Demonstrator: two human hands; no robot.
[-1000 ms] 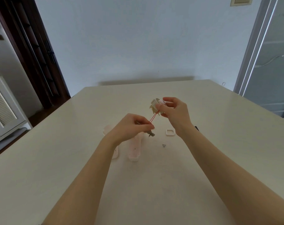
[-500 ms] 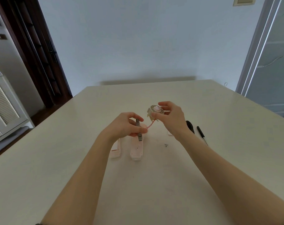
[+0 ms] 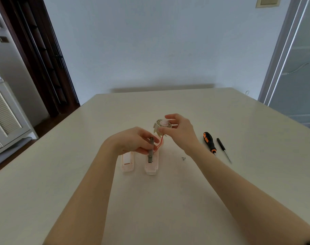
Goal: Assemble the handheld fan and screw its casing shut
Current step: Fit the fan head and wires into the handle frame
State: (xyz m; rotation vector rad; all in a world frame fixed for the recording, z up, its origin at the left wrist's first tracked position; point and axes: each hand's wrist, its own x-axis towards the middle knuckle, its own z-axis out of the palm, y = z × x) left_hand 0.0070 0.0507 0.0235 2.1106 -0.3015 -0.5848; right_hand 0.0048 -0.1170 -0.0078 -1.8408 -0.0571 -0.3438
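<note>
Below, left hand (image 3: 133, 141) holds circuit strip (image 3: 150, 151) over open casing half (image 3: 151, 165).

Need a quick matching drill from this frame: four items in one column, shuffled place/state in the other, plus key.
Items
1. fan head
2. circuit board
3. orange-black screwdriver
4. casing halves

States
A. lies on the table, right of the right arm
B. held by the left hand
C. lie open on the table, under the left hand
D. held by the right hand

Pairs: 1-D, 2-B, 3-A, 4-C
</note>
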